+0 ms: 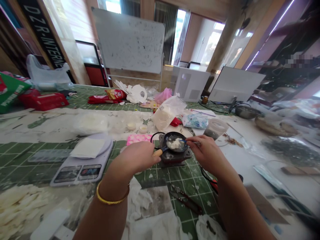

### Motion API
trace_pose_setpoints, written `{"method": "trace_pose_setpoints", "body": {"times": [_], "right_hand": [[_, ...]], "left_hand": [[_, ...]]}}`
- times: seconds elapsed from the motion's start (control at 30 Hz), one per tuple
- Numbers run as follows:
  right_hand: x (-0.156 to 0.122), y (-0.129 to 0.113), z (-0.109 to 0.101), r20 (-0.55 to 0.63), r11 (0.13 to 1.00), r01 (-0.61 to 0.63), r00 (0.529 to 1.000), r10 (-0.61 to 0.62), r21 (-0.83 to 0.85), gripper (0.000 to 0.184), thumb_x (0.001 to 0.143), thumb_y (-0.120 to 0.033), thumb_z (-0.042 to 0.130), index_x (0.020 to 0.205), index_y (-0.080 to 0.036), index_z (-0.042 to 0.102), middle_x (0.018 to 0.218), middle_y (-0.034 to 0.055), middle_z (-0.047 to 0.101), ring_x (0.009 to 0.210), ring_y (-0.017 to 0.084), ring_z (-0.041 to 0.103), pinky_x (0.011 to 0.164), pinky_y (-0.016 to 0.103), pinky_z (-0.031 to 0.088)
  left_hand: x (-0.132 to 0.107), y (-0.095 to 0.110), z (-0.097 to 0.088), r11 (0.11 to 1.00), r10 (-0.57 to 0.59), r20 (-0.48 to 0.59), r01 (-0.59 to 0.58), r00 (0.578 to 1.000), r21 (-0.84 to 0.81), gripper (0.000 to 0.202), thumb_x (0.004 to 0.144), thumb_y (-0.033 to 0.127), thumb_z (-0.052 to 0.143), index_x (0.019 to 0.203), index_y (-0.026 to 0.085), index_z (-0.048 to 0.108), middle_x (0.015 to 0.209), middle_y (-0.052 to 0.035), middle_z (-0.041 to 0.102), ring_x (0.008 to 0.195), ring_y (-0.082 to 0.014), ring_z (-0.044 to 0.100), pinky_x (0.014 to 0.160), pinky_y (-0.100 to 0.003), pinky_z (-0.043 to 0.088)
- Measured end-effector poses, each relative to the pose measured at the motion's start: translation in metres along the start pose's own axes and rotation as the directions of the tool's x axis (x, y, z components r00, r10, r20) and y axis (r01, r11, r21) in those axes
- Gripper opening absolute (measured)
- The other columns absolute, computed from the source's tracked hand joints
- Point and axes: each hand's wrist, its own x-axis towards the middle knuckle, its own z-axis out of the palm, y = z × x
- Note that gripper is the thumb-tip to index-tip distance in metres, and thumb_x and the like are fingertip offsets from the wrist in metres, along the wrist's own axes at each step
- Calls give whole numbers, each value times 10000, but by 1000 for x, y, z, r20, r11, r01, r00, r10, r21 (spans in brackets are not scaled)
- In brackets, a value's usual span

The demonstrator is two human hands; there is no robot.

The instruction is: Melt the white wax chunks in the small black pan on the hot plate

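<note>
Wears a narrow, gold-coloured bangle [112,202] around the left wrist, rounded in shape, with a shiny, faintly uneven finish. Appears to carry a small, greyish metallic ring [199,144] on a finger of the right hand [206,151], too blurred for detail. Shows both forearms [235,193] bare.

- We see daylight entering through the windows [113,6] behind, their panes burnt out to white.
- We find the bench [183,176] moderately lit, its shadows soft, with a darker patch around the black pan [172,134].
- We note a pale streak of glare near the whiteboard [130,41], whose markings are too soft to read.
- We get 1 thin bright line [270,35] at upper right, amid dim surroundings.
- We see stretched, slanting shapes towards the edges, smeary blur at right and 1 pixelated patch [298,61].
</note>
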Motion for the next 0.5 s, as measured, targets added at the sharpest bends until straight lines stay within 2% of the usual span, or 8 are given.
{"method": "trace_pose_setpoints", "body": {"times": [0.1,0.2,0.37,0.5], "right_hand": [[-2,0,-4,13,999,30,999,-30,-16,286,842,-323,382,891,-209,640,894,52,650,877,193,536,805,351,365],[-5,-3,-6,35,996,86,996,-87,21,279,849,-317,373,937,-228,623,916,32,646,900,177,532,809,325,368],[-6,-3,-5,8,998,58,998,-58,-20,283,845,-309,380,888,-206,640,876,53,651,870,191,542,798,350,370],[-7,-4,-4,46,995,70,996,-73,71,271,840,-334,389,931,-237,625,923,39,632,903,175,536,797,319,390]], "left_hand": [[0,0,0,1000,9,5,-9,1000,-1,354,703,476,369,651,175,548,672,-64,604,512,-158,500,454,-264,278],[0,1,0,1000,12,-5,-12,1000,0,359,708,481,366,661,174,547,671,-63,601,515,-163,501,449,-267,276],[0,1,0,1000,8,4,-8,1000,24,361,716,473,352,632,175,536,628,-54,587,496,-168,501,433,-266,267],[0,1,0,1000,8,-8,-8,1000,18,345,713,467,359,637,176,530,641,-54,591,505,-170,506,430,-265,264]]}}
